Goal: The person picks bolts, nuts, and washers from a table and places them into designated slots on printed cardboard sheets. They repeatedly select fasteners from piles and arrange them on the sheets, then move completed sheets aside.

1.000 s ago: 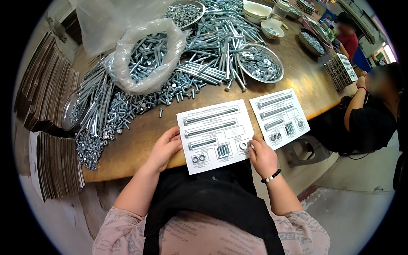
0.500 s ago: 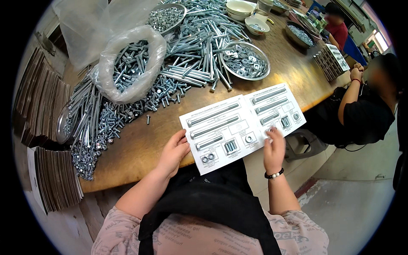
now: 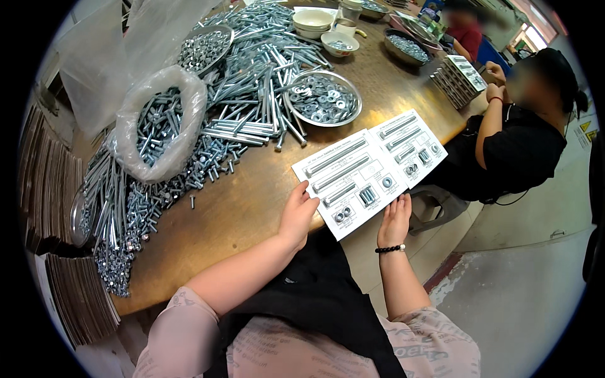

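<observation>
- Pinched between thumb and fingers, the left edge of the near sheet (image 3: 343, 186) sits in the left hand (image 3: 297, 217); the right hand (image 3: 395, 223) has its fingers held together at that sheet's lower edge, and I can't tell whether they pinch it.
- Printed with bolts, nuts and washers, the near sheet juts past the front of the wooden table (image 3: 220, 246). A second sheet (image 3: 413, 142) adjoins its right side; whether they overlap is unclear.
- Just beyond the sheets, a metal dish (image 3: 327, 125) of washers (image 3: 324, 101) takes up the tabletop.
- Left of that dish, a wide heap of long bolts (image 3: 265, 69) blocks the middle, with a rolled-down plastic bag (image 3: 193, 97) of bolts against it. One short bolt (image 3: 192, 201) lies apart, nearer the front.
- Farther back stand white bowls (image 3: 313, 19) and a dark bowl (image 3: 411, 61) of small metal parts.
- At the right, a co-worker in black (image 3: 529, 138) sits by a stack of packs (image 3: 457, 82), beyond a grey stool (image 3: 435, 205).
- Cardboard piles (image 3: 75, 302) crowd the left side.
</observation>
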A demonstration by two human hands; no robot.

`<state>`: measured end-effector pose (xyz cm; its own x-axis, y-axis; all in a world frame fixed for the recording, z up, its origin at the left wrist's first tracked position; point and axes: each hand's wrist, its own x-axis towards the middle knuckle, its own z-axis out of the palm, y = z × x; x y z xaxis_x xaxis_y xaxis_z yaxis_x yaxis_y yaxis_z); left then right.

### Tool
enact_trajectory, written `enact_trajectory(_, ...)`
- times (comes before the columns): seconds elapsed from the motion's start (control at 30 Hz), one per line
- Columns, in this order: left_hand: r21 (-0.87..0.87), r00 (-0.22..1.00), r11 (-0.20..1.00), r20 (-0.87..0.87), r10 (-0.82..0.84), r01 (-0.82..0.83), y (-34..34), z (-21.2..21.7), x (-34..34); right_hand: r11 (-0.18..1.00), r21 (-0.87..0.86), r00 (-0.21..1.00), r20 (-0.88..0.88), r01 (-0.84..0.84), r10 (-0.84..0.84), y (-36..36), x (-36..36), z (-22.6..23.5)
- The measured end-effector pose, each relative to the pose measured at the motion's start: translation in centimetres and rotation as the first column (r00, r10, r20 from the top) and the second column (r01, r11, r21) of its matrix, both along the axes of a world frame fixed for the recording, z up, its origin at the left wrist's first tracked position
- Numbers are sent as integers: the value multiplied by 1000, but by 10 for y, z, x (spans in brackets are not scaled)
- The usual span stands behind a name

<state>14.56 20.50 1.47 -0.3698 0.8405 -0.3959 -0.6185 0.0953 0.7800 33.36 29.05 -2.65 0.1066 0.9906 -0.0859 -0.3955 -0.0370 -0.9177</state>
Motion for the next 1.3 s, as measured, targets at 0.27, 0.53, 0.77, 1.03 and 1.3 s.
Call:
enact_trajectory(0.27,58,950,968,-216,-227,244,55,-50,13,994,43,995,-33,-96,98,59,32,-8)
enact_trajectory(0.53,46,865,901,-305,-399,432,56,-6,2,958,210,972,95,193,-216,54,2,28)
enact_trajectory(0.77,54,498,923,-853,-155,380,-25,-12,-59,884,340,860,495,-321,122,-3,-56,14)
enact_trajectory(1.03,11,92,769,-992,90,-639,-254,88,-221,545,231,580,495,-806,647,-60,-130,0)
enact_trajectory(1.3,112,-199,170,-705,-681,-979,-461,197,-296,367,242,435,609,-898,664,-68,-157,1)
